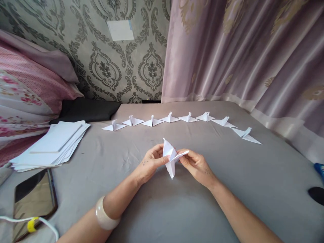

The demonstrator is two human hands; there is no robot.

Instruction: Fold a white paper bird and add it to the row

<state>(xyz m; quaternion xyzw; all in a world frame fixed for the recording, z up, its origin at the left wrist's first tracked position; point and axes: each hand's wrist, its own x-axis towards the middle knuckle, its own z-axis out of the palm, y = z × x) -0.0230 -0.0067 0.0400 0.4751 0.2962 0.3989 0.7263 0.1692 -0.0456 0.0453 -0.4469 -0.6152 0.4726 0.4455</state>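
Observation:
Both hands hold a half-folded white paper figure (pixel 171 158) just above the grey sheet (pixel 182 202). My left hand (pixel 151 162) pinches its left side with thumb and fingers closed. My right hand (pixel 194 163) pinches a pointed flap on its right side. A cream bangle (pixel 105 214) sits on my left wrist. Beyond the hands, several finished white folded paper birds (pixel 170 118) lie in a curved row across the sheet.
A stack of white paper sheets (pixel 54 143) lies at the left. A phone (pixel 34 199) with a white cable (pixel 30 224) lies at the lower left. Pink bedding (pixel 25 94) is piled at the left, a curtain (pixel 243 57) hangs at the right, and a dark object (pixel 317 194) sits at the right edge.

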